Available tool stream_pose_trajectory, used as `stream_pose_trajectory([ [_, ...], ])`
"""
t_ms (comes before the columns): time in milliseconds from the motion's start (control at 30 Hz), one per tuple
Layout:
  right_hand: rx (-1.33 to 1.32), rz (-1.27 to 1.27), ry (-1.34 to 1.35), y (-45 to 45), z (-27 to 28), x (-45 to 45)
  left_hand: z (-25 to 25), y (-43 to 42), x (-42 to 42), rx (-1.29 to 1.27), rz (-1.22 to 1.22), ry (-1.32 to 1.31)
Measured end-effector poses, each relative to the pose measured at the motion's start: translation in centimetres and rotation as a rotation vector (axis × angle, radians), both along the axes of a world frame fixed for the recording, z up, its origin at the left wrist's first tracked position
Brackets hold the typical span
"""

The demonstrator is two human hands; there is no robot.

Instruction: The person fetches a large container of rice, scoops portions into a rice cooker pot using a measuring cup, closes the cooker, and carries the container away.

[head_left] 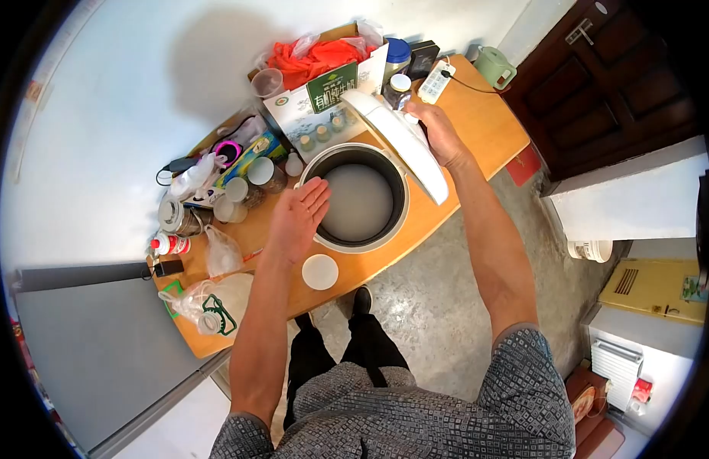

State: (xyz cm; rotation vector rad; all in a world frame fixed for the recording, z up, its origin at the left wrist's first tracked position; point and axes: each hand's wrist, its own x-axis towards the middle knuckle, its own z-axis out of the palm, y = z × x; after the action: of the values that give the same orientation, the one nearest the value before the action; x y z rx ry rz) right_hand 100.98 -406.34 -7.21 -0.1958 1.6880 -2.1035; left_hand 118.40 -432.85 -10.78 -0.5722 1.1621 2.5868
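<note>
Right hand (442,138) grasping tilted white lid (400,145), left hand (293,222) unclasped, fingers extended at left rim, rice cooker (400,208) mid-table, cloudy liquid (360,200) inside, white disc (320,271) near, lidded jars (267,176) left, milk box (293,118) far, green kettle (491,67) far right, wooden table (484,126) beneath.

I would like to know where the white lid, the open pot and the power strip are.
White lid (403,147), head view: middle of its surface.
Open pot (400,197), head view: dark inner wall.
Power strip (434,85), head view: socket face.
</note>
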Motion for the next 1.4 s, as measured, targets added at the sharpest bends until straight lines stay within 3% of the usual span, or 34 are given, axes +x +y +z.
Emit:
stream_pose_trajectory([
  [67, 0.011, -0.004, 0.009, 0.0, 0.1, 0.1, -0.1, -0.1, 0.2, 0.000, 0.004, 0.042],
  [133, -0.006, -0.027, 0.046, -0.1, 0.1, 0.1, -0.3, 0.1, 0.1, -0.244, -0.044, 0.095],
  [267, 0.111, 0.001, 0.048, 0.0, 0.5, 0.1, -2.3, 0.5, -0.8, -0.457, -0.057, 0.106],
  [333, 0.036, -0.034, 0.093, -0.1, 0.1, 0.0, -2.7, 0.6, -1.6, -0.621, -0.218, 0.157],
  [567, 0.045, -0.076, 0.037, 0.0, 0.4, 0.2, -0.8, 1.1, -4.4, -0.838, -0.373, 0.056],
  [633, 0.024, -0.055, 0.099, 0.1, -0.1, -0.2, -1.8, 0.4, -4.8, -1.073, -0.506, 0.287],
  [733, -0.005, -0.078, 0.086, 0.2, -0.2, -0.3, -3.5, 0.2, -5.2, -0.948, -0.434, 0.354],
  [833, -0.018, -0.133, -0.020, 0.1, 0.4, 0.0, -1.9, 0.1, -6.0, -0.883, -0.508, 0.425],
  [933, -0.046, -0.158, -0.026, 0.2, 0.0, -0.3, -1.0, 0.5, -6.4, -0.851, -0.545, 0.304],
  [1033, 0.005, -0.160, -0.038, 0.6, 0.0, -0.5, -1.9, 0.8, -6.3, -1.022, -0.559, 0.434],
  [1167, 0.004, -0.159, -0.025, 0.9, 0.0, -0.6, -4.1, -0.1, -6.9, -1.046, -0.644, 0.463],
  [1233, 0.006, -0.162, -0.025, 0.9, 0.1, -0.5, -6.0, -0.1, -7.2, -0.721, -0.500, 0.486],
  [1267, 0.006, -0.164, -0.028, 0.9, 0.1, -0.4, -4.5, 0.6, -6.9, -0.719, -0.503, 0.483],
  [1333, -0.024, -0.160, -0.011, 0.8, 0.1, -0.4, 0.3, 2.6, -5.9, -0.449, -0.291, 0.087],
  [1367, -0.025, -0.164, -0.013, 0.9, -0.1, -0.5, 0.4, 2.5, -5.9, -0.450, -0.295, 0.085],
  [1400, -0.022, -0.162, -0.013, 0.9, -0.3, -0.8, 0.4, 2.2, -6.1, -0.266, -0.279, 0.039],
])
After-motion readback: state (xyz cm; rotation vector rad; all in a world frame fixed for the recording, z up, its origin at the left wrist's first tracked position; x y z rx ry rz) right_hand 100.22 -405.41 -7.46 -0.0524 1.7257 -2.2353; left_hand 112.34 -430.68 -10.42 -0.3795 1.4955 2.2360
